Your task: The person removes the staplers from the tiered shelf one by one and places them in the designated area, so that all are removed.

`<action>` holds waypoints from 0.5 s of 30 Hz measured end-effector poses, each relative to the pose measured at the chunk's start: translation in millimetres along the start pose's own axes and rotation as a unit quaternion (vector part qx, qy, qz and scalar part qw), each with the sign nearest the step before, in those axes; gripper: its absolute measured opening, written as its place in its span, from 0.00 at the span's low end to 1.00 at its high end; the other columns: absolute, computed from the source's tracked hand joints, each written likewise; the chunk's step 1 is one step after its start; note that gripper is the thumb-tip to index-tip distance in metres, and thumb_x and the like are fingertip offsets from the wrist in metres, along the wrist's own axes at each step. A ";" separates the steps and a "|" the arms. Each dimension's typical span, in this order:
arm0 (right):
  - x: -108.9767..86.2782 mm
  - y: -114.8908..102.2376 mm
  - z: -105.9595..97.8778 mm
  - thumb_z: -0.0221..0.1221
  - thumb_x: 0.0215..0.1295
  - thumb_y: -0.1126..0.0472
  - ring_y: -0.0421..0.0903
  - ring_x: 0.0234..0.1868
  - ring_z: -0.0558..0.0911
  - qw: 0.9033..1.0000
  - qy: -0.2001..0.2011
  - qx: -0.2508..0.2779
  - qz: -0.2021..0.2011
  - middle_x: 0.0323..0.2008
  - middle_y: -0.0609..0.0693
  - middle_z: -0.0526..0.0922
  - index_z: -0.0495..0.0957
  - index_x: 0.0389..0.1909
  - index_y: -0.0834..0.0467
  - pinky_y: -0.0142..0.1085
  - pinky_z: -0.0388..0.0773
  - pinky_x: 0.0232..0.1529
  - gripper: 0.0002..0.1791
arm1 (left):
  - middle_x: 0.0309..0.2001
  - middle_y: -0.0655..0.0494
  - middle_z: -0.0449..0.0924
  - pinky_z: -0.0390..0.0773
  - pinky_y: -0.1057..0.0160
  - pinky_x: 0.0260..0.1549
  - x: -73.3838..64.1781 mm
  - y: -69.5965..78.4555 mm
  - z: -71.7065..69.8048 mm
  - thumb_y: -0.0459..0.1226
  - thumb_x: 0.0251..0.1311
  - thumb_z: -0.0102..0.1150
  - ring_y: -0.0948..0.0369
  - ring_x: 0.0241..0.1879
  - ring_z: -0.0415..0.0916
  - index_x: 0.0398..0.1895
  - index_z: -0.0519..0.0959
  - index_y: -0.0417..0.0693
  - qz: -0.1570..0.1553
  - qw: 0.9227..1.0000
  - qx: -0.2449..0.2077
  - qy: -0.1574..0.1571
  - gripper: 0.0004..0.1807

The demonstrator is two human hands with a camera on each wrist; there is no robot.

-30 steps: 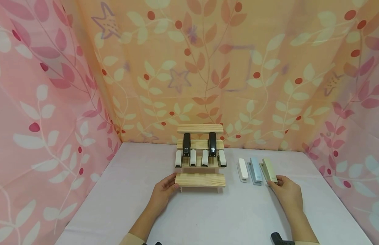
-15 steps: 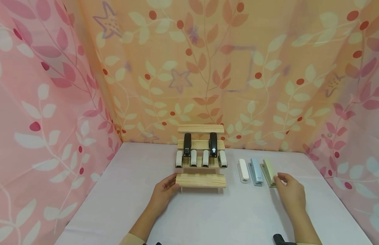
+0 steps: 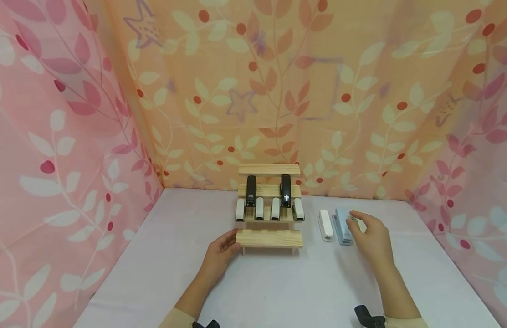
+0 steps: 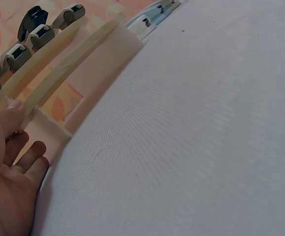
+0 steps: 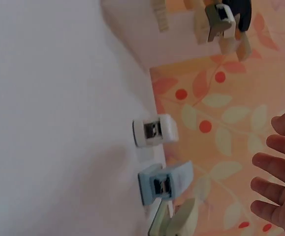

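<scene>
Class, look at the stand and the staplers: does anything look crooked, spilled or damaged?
The rightmost white stapler on the wooden stand looks askew: its near end angles outward to the right, while the other three white staplers in its row point nearly straight forward. No spill or obvious damage shows.

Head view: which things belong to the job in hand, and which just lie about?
Likely job: tiered wooden rack; its black staplers, white-topped staplers; beside it, white stapler, light-blue stapler, pale-green stapler.

Likely surroundings: leafy curtains; white tablecloth.
</scene>
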State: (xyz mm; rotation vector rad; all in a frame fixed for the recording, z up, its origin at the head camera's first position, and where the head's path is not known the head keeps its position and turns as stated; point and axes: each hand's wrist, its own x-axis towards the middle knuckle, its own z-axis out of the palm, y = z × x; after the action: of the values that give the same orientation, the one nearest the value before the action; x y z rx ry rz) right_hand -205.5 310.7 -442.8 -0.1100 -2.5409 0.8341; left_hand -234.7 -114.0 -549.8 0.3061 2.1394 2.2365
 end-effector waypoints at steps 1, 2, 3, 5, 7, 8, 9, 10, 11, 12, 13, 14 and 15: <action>0.6 -6.9 0.8 0.61 0.74 0.51 0.70 0.65 0.74 1.000 -0.002 0.007 -0.007 0.60 0.66 0.81 0.81 0.60 0.60 0.68 0.71 0.63 0.22 | 0.69 0.42 0.74 0.79 0.69 0.59 0.4 0.0 0.2 0.31 0.66 0.65 0.48 0.67 0.74 0.72 0.70 0.38 0.000 1.000 0.000 0.001 0.31; 1.4 -13.2 2.0 0.61 0.74 0.50 0.69 0.65 0.74 1.000 -0.004 0.014 -0.013 0.60 0.65 0.81 0.81 0.60 0.59 0.67 0.71 0.63 0.22 | 0.69 0.41 0.73 0.79 0.69 0.59 0.6 0.3 0.4 0.31 0.66 0.65 0.47 0.67 0.74 0.72 0.70 0.38 0.002 1.000 0.002 0.002 0.31; 2.3 -19.5 3.3 0.61 0.74 0.50 0.68 0.65 0.74 1.000 -0.006 0.018 -0.019 0.60 0.65 0.81 0.81 0.60 0.59 0.67 0.71 0.63 0.22 | 0.69 0.41 0.73 0.79 0.69 0.59 0.7 0.6 0.5 0.31 0.66 0.65 0.47 0.67 0.74 0.72 0.70 0.38 0.001 1.000 0.003 0.003 0.31; 4.4 -31.3 6.6 0.62 0.73 0.50 0.67 0.66 0.75 0.999 -0.007 0.029 -0.030 0.60 0.64 0.81 0.81 0.60 0.59 0.67 0.71 0.63 0.22 | 0.69 0.41 0.73 0.79 0.69 0.59 0.8 1.2 0.8 0.31 0.66 0.65 0.47 0.67 0.74 0.72 0.70 0.38 0.000 1.000 0.003 0.004 0.30; 6.4 -41.9 10.9 0.63 0.73 0.51 0.66 0.66 0.75 0.998 -0.007 0.038 -0.042 0.60 0.63 0.81 0.81 0.61 0.59 0.66 0.72 0.64 0.22 | 0.69 0.42 0.73 0.78 0.69 0.59 0.6 1.7 0.9 0.32 0.66 0.65 0.47 0.67 0.73 0.72 0.70 0.38 -0.001 1.000 0.006 0.004 0.31; 7.4 -46.6 13.1 0.63 0.72 0.51 0.66 0.66 0.75 0.998 -0.006 0.039 -0.050 0.60 0.63 0.81 0.81 0.61 0.59 0.65 0.72 0.64 0.22 | 0.69 0.42 0.73 0.78 0.69 0.59 0.3 2.0 0.9 0.32 0.66 0.65 0.48 0.67 0.73 0.72 0.70 0.38 -0.001 1.000 0.007 0.004 0.31; 8.2 -51.1 15.5 0.64 0.72 0.51 0.65 0.65 0.75 0.998 -0.006 0.042 -0.056 0.60 0.63 0.81 0.81 0.61 0.59 0.65 0.72 0.64 0.22 | 0.69 0.43 0.73 0.78 0.69 0.59 0.0 2.2 0.9 0.32 0.66 0.65 0.48 0.67 0.73 0.72 0.71 0.39 -0.003 1.000 0.007 0.004 0.31; 8.8 -55.5 17.7 0.64 0.72 0.51 0.65 0.65 0.76 0.997 -0.006 0.045 -0.061 0.60 0.63 0.81 0.81 0.61 0.59 0.64 0.72 0.64 0.23 | 0.69 0.43 0.73 0.78 0.69 0.59 -0.3 2.3 0.7 0.32 0.66 0.66 0.48 0.67 0.74 0.72 0.71 0.39 -0.003 1.000 0.006 0.003 0.31; 9.3 -59.7 20.1 0.65 0.71 0.52 0.64 0.65 0.76 0.997 -0.008 0.048 -0.064 0.60 0.63 0.81 0.81 0.61 0.59 0.64 0.72 0.65 0.23 | 0.69 0.43 0.74 0.78 0.69 0.59 -0.4 2.2 0.5 0.32 0.66 0.66 0.48 0.67 0.74 0.72 0.71 0.39 -0.003 1.000 0.007 0.003 0.31; 9.8 -63.5 22.5 0.65 0.71 0.51 0.64 0.66 0.76 0.996 -0.010 0.050 -0.068 0.60 0.62 0.81 0.80 0.62 0.59 0.63 0.72 0.65 0.23 | 0.69 0.43 0.74 0.78 0.69 0.59 -0.7 2.1 0.4 0.32 0.66 0.66 0.48 0.67 0.74 0.72 0.71 0.39 -0.003 1.000 0.007 0.002 0.31; 10.1 -67.2 24.7 0.65 0.71 0.51 0.63 0.66 0.76 0.996 -0.012 0.050 -0.071 0.61 0.62 0.81 0.80 0.62 0.59 0.63 0.72 0.65 0.24 | 0.69 0.43 0.74 0.78 0.69 0.59 -0.8 2.0 0.2 0.32 0.66 0.66 0.48 0.67 0.74 0.72 0.71 0.39 -0.002 1.000 0.008 0.002 0.31; 10.1 -71.0 26.5 0.65 0.71 0.50 0.63 0.66 0.76 0.996 -0.015 0.051 -0.073 0.61 0.61 0.82 0.80 0.62 0.59 0.63 0.73 0.65 0.24 | 0.69 0.42 0.73 0.78 0.69 0.60 -1.1 2.1 0.1 0.32 0.66 0.65 0.48 0.67 0.74 0.72 0.70 0.38 0.000 1.000 0.007 0.001 0.31; 10.3 -74.5 28.5 0.65 0.70 0.50 0.62 0.66 0.76 0.996 -0.019 0.055 -0.075 0.61 0.60 0.82 0.80 0.62 0.58 0.62 0.73 0.66 0.25 | 0.69 0.42 0.73 0.78 0.69 0.60 -1.2 1.9 -0.1 0.32 0.66 0.65 0.47 0.67 0.74 0.72 0.70 0.38 0.001 1.000 0.008 0.001 0.31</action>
State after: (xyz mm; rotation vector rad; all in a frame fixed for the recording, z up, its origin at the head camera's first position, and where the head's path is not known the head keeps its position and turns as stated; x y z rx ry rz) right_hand -222.6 236.9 -415.8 0.1305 -2.4962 0.9207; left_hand -233.3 -114.4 -548.1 0.3082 2.1589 2.2236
